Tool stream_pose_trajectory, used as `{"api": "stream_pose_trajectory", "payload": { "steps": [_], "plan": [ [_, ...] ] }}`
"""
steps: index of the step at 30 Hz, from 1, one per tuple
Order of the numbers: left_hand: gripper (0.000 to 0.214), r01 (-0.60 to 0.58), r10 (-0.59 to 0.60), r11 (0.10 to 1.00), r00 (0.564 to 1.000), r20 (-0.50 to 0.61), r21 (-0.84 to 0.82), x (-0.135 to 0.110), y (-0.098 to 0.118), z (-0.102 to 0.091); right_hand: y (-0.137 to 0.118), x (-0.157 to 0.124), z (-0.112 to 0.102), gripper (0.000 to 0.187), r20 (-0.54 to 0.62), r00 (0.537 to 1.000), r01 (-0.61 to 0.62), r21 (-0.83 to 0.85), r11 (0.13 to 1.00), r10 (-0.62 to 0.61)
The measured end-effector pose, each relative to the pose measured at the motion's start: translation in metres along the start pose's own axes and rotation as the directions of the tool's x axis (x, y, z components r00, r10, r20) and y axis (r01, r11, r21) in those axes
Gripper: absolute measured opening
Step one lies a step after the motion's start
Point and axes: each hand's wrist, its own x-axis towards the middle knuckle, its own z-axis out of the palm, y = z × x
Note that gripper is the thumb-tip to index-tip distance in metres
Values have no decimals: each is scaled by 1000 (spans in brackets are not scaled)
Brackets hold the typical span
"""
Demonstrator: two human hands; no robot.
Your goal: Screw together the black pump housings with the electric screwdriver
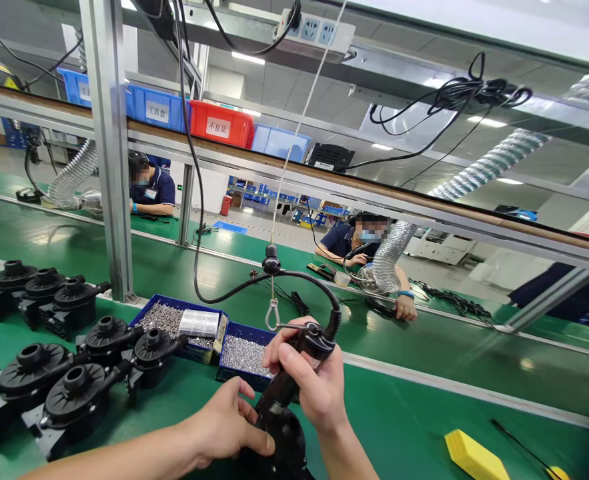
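Note:
My right hand is closed around a black electric screwdriver that hangs from a cord and points down. Its tip meets a black round pump housing on the green mat at the bottom middle. My left hand grips that housing from the left, thumb across its top. Two blue trays of small silver screws sit just behind my hands.
Several more black pump housings stand in rows at the left. A metal post rises behind them. A yellow block lies at the lower right. Two people sit across the green conveyor at the far side.

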Motion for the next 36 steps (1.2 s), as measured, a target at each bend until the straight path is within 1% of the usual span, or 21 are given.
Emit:
{"api": "stream_pose_trajectory", "payload": {
  "steps": [2, 5, 8, 10, 14, 16, 22, 27, 29, 30, 32, 33, 34, 35, 36],
  "plan": [
    [72, -11, 11, 1000, 1000, 8, 10, 0, -2, 0, 1, 0, -1, 23, -60, 998, -1, -5, 1000, 1],
    [73, -12, 12, 1000, 1000, 14, 23, 2, -3, 0, 1, 0, -1, 24, -71, 997, 6, 7, 1000, -6],
    [73, -16, 15, 999, 1000, 26, 32, 3, -3, -1, 1, -1, -1, 24, -4, 1000, -7, -6, 1000, 7],
    [71, -36, 34, 999, 998, 49, 39, 2, -3, -1, 3, -1, -2, 24, 33, 999, -37, 15, 999, 37],
    [64, -143, 136, 986, 987, 85, 84, -3, -3, -1, 9, -2, -7, 26, 55, 996, -74, 104, 992, 69],
    [64, -177, 166, 979, 980, 105, 104, -4, -3, -3, 10, -3, -8, 27, 62, 996, -76, 122, 990, 69],
    [74, -176, 158, 977, 976, 150, 117, 2, -3, -11, 6, -1, -10, 33, 99, 984, -156, 109, 982, 145],
    [77, -199, 170, 968, 967, 188, 149, 3, 1, -16, 9, 0, -16, 34, 116, 988, -124, 161, 979, 106],
    [76, -208, 168, 961, 963, 212, 183, 2, 7, -20, 10, 0, -20, 31, 139, 984, -128, 143, 981, 108],
    [72, -222, 176, 952, 960, 218, 210, 0, 11, -22, 10, 0, -22, 31, 154, 982, -126, 128, 984, 106],
    [54, -289, 238, 899, 953, 188, 327, -1, 19, -28, 8, 1, -25, 28, 175, 980, -116, 91, 989, 99],
    [45, -325, 285, 836, 946, 156, 443, -2, 23, -32, 7, 2, -26, 26, 174, 980, -107, 65, 992, 94],
    [43, -336, 328, 735, 936, 124, 590, -2, 27, -36, 6, 2, -26, 23, 164, 982, -96, 35, 995, 89],
    [47, -313, 360, 597, 927, 103, 739, -2, 29, -40, 5, 3, -26, 20, 147, 985, -89, 3, 996, 87],
    [56, -266, 370, 443, 924, 96, 856, -1, 31, -44, 4, 3, -24, 18, 121, 989, -81, -30, 996, 84]
  ]
}}
